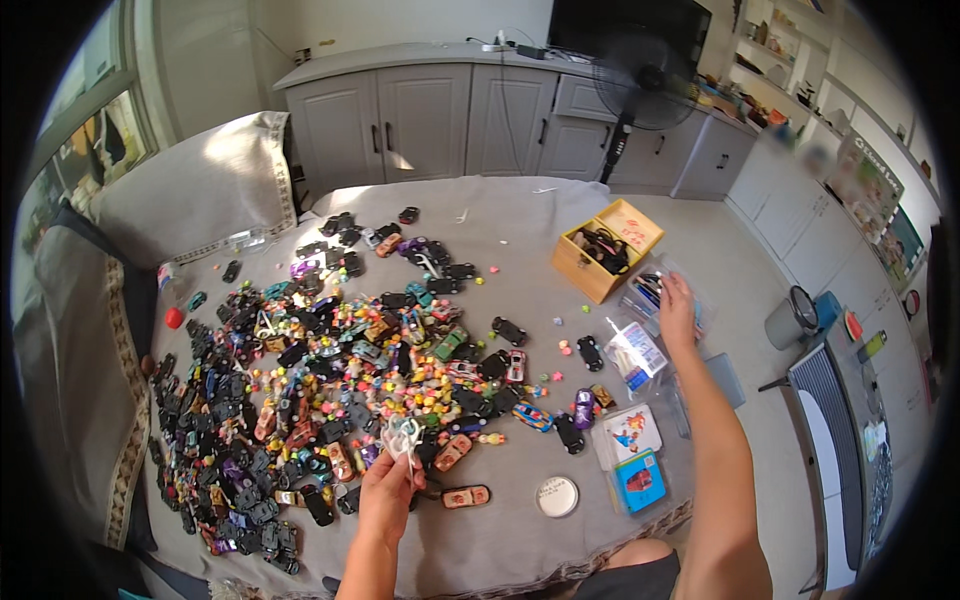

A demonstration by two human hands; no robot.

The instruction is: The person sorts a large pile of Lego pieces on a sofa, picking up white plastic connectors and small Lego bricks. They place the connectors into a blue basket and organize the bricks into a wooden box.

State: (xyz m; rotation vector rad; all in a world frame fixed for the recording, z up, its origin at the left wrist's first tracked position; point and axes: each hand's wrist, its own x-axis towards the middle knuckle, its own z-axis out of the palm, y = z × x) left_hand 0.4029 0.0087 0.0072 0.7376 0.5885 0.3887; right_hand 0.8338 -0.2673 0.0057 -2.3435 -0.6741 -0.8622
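Observation:
My left hand (387, 492) is closed on a small bunch of white plastic pieces (402, 436) with curved ends, held up at the near edge of a big pile of toys. That pile mixes small toy cars, such as an orange one (453, 452) beside my hand, with many tiny colourful figures (400, 385). Out to the right, my right hand (678, 305) reaches over a clear plastic box (640, 300) with dark, slim things in it. Its fingers are drawn together at the box; what they hold, if anything, is hidden. A clear bag of white pieces (638, 358) lies just nearer than that box.
A yellow wooden box (590, 275) with its lid up holds black items behind the clear box. Nearer me lie a blue card box (640, 482), a white picture box (632, 435) and a round white lid (556, 496). A fan (625, 125) stands beyond the cloth-covered table.

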